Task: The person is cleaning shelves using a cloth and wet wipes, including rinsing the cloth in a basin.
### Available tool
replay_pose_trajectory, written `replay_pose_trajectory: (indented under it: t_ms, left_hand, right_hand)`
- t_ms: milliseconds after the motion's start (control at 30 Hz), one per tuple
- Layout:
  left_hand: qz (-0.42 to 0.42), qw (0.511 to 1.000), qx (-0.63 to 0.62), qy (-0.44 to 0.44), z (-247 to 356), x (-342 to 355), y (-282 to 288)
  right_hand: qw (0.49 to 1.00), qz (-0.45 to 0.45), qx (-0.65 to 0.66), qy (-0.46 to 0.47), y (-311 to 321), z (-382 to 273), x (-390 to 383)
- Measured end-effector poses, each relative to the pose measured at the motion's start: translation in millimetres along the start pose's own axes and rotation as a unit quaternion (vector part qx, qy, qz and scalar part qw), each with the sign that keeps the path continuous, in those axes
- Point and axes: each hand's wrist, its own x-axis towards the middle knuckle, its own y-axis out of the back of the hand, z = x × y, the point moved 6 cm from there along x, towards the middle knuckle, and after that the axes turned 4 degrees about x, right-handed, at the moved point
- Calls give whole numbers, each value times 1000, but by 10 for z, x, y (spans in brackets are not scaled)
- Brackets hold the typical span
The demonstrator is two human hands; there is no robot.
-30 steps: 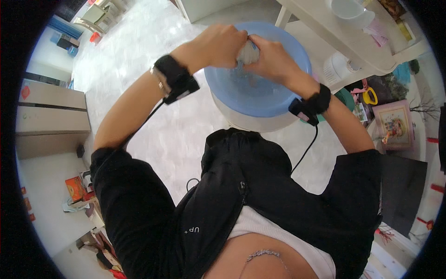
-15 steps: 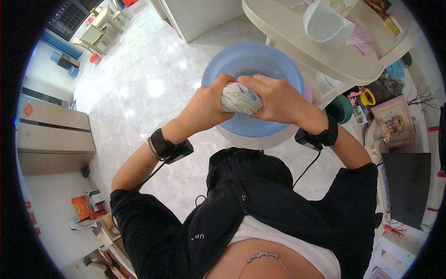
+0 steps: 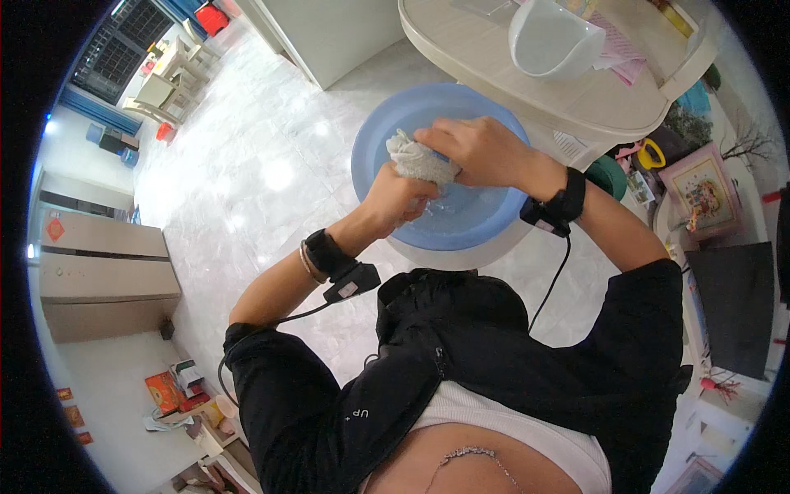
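A bunched, pale grey-white cloth (image 3: 421, 163) is gripped between my two hands over a blue basin (image 3: 370, 123). My left hand (image 3: 395, 198) is closed round its lower end, and my right hand (image 3: 481, 150) clasps its right side from above. Part of the cloth sticks up free above my left hand. Water shows in the basin below, with drips or splashes under the cloth near my left fingers. Most of the right fingertips are hidden behind the hand and cloth.
The basin rests on a white round-edged stool (image 3: 485, 257). A pale table (image 3: 461, 53) with a white bowl-like container (image 3: 550, 39) stands at the far right. A dark green bin (image 3: 607, 175) sits beneath its edge. A cabinet (image 3: 107, 276) stands at the left across the tiled floor.
My left hand has dropped lower and turned, and my right hand has shifted its hold. The cloth, a compact twisted bundle before, now stands more upright with a loose end on top.
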Motion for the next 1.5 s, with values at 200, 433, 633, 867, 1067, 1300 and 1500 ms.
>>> replay_pose_trajectory:
  t_ms: [200,433,633,867,1067,1300,1500]
  left_hand:
    - [-83,983,-165,-7,-124,142,-27]
    - [-47,989,-137,11,61,-3,-73]
    - [-39,998,-51,-9,265,-230,29]
    - [-105,969,54,-218,339,-391,281]
    - [-122,915,-5,-383,510,-339,101]
    - [-178,916,-100,-347,248,-225,230]
    - [-125,926,-174,-311,352,-345,92]
  right_hand:
    - [999,14,-30,12,-90,110,12]
    - [999,-8,-6,-46,1,63,8]
    - [952,79,214,-205,-140,127,-304]
    - [456,-13,799,-392,-337,-273,-389]
    - [247,-137,895,-344,-608,-773,-250]
    - [248,-131,901,-331,-784,-806,-176]
    - [341,-107,881,-310,-627,-872,-170]
